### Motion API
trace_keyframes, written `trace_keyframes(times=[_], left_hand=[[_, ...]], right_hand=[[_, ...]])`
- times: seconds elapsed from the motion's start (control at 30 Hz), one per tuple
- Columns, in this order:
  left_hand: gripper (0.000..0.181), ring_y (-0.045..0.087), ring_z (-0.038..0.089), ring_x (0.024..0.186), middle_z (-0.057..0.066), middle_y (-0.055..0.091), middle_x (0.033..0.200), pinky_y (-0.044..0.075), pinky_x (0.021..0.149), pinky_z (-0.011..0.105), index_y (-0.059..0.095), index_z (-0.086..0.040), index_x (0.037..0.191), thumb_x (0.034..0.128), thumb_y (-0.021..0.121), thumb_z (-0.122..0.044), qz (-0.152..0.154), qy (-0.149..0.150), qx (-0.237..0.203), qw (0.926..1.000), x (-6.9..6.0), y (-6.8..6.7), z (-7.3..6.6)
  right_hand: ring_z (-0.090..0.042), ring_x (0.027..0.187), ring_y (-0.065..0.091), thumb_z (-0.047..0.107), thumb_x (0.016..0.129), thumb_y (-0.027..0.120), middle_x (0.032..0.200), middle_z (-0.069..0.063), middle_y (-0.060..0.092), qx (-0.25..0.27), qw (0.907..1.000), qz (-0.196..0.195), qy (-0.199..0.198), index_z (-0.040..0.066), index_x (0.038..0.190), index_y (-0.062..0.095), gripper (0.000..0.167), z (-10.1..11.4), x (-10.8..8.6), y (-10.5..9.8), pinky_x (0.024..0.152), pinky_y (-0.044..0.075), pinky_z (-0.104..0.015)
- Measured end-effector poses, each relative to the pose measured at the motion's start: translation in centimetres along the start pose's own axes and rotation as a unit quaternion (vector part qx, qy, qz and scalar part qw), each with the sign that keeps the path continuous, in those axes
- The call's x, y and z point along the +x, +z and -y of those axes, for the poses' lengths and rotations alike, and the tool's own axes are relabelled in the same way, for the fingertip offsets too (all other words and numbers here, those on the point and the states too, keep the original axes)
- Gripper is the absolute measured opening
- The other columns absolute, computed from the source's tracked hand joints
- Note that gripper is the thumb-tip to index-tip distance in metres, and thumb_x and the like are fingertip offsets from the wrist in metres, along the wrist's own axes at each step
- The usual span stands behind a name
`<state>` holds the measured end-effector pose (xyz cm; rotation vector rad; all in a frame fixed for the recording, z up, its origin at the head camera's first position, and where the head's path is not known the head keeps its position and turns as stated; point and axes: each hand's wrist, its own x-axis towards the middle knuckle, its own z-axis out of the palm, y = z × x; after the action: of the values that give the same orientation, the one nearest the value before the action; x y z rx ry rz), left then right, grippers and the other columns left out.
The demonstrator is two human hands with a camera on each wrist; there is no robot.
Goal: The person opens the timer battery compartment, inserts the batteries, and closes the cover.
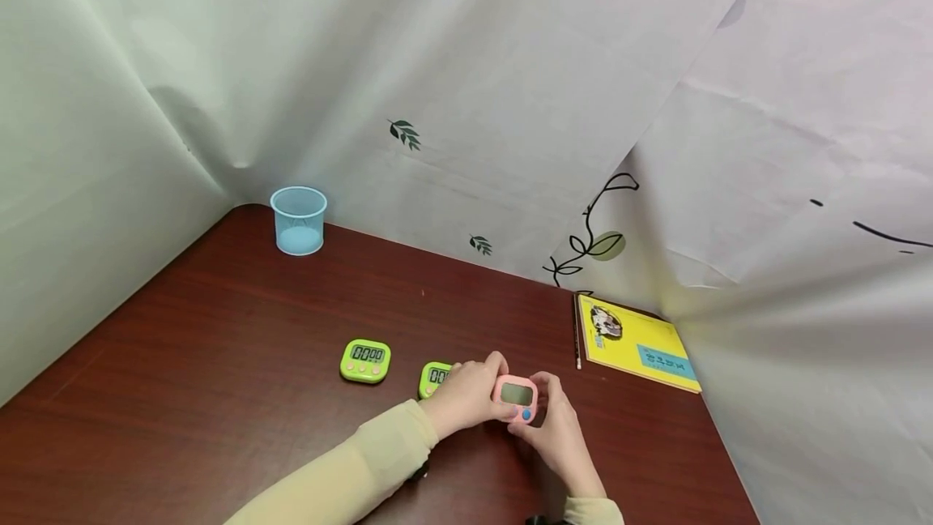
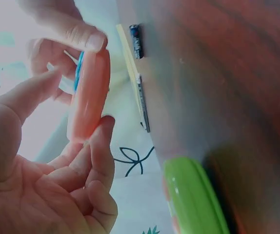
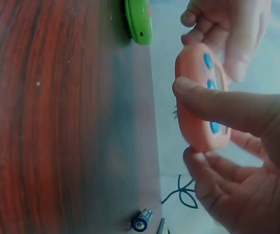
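Above the table, a pink digital timer (image 1: 516,397) with blue buttons faces up, its screen blank. My left hand (image 1: 466,395) grips its left side between thumb and fingers. On the opposite side, my right hand (image 1: 560,429) pinches the timer, with the thumb (image 3: 213,102) on its lower edge by the buttons. A green timer (image 1: 432,379) lies on the table, partly covered by my left hand. Farther left lies another green timer (image 1: 365,361) showing zeros. A small battery (image 3: 142,220) rests on the table beyond the right hand, seen in both wrist views.
The brown table (image 1: 219,363) is bordered by white cloth (image 1: 496,104). A translucent blue cup (image 1: 299,221) stands at the back left corner. Toward the right edge lie a yellow book (image 1: 634,343) and a pencil (image 1: 577,335) alongside it.
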<state>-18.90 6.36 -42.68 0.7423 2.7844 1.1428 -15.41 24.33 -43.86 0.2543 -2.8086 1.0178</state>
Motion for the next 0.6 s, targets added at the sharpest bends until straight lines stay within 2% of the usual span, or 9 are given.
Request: trace_keyframes(times=[0.13,0.27,0.43,0.6], left_hand=[[0.039,0.046,0.005,0.056,-0.011,0.05,0.06,0.036,0.07,0.028,0.053,-0.016,0.097,0.0791,0.074,-0.044,0.014,-0.012,0.005,0.9998,0.0,-0.5,0.1],[0.034,0.045,0.006,0.053,-0.01,0.049,0.058,0.035,0.065,0.026,0.056,-0.016,0.087,0.08,0.073,-0.045,0.027,-0.014,0.008,0.9995,-0.1,-0.8,0.2],[0.03,0.046,0.006,0.055,-0.009,0.052,0.062,0.037,0.056,0.022,0.057,-0.015,0.084,0.0787,0.077,-0.037,0.046,-0.026,-0.005,0.9986,-0.1,-1.3,0.2],[0.022,0.051,0.006,0.064,-0.007,0.062,0.074,0.041,0.062,0.024,0.066,-0.014,0.087,0.0766,0.079,-0.028,0.042,-0.024,0.011,0.9987,-0.2,-1.7,0.0]], right_hand=[[-0.017,0.087,0.055,0.003,0.061,0.088,0.101,-0.004,0.055,-0.005,0.9995,0.002,-0.031,0.007,0.12,0.045,0.072,0.4,-0.2,0.1,0.076,0.047,-0.029],[-0.016,0.091,0.051,-0.002,0.06,0.087,0.104,-0.003,0.052,-0.038,0.9967,-0.002,-0.072,0.005,0.121,0.046,0.074,0.7,-0.5,0.3,0.077,0.046,-0.029],[-0.011,0.093,0.049,-0.007,0.057,0.087,0.104,0.002,0.051,-0.068,0.99,-0.02,-0.122,0.006,0.122,0.047,0.077,1.1,-0.8,0.4,0.078,0.047,-0.029],[-0.01,0.091,0.05,-0.015,0.056,0.083,0.103,0.001,0.052,-0.064,0.9857,-0.036,-0.151,0.005,0.12,0.049,0.075,1.4,-1.0,0.6,0.077,0.048,-0.028]])
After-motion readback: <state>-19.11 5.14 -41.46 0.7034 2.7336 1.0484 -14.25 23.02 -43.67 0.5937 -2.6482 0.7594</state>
